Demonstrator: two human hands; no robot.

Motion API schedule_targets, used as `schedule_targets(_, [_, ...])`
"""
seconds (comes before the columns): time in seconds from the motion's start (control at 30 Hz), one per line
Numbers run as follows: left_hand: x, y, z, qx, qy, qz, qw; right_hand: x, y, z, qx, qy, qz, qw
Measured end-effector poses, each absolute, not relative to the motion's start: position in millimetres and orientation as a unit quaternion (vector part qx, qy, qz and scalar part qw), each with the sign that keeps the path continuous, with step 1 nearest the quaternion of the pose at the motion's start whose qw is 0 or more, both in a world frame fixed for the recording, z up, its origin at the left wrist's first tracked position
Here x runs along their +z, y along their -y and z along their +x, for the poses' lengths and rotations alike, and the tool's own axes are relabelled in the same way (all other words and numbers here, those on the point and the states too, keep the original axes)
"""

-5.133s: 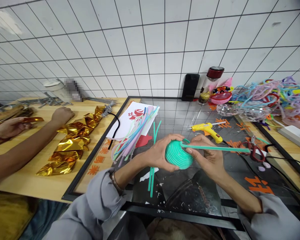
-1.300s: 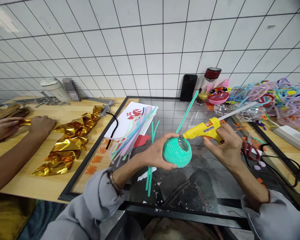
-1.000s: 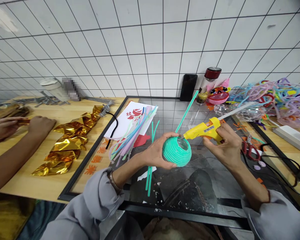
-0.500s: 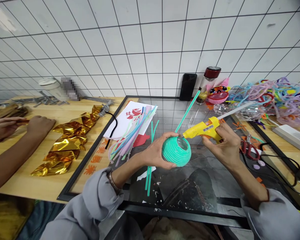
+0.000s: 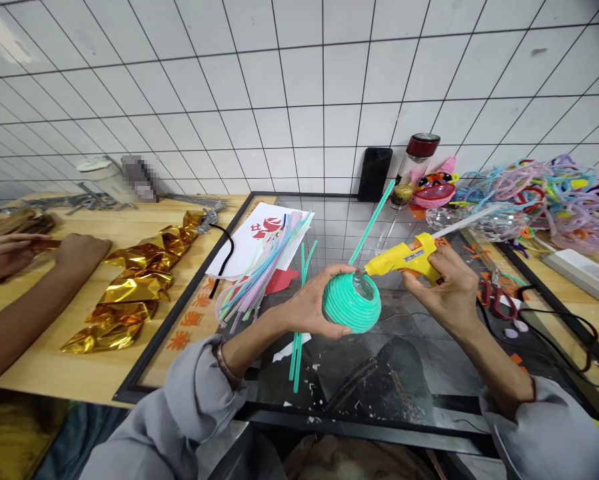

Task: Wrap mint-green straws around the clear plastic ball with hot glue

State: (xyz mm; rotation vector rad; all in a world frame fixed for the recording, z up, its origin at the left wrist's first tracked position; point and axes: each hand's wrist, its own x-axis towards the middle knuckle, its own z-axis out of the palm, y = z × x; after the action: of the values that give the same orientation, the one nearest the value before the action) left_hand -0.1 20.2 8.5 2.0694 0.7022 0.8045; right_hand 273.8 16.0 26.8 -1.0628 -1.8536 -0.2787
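Note:
My left hand is wrapped round a small round bowl coiled from teal tubing, held above the glass-topped table. A loose teal tube end sticks up and back from the bowl's rim. My right hand grips a yellow hot glue gun, finger on the trigger. Its nozzle touches the bowl's upper right rim.
A bundle of pastel tubes lies on white paper at left. Red scissors, black cables and a tangle of coloured tubes lie at right. A phone and jar stand by the wall. Another person's hands work gold foil at left.
Five seconds ago my right hand pressed the teal tube onto the bowl and the glue gun lay on the table. Now it holds the gun at the rim; almost nothing moved in the last second.

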Motion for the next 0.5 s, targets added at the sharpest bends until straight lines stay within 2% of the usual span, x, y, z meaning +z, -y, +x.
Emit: schedule_targets(0.5, [7.4,-21.2,0.1,0.323,-0.274,0.813,0.400,27.5,-14.5,271.3,-0.106,0.756,-0.442,0.471])
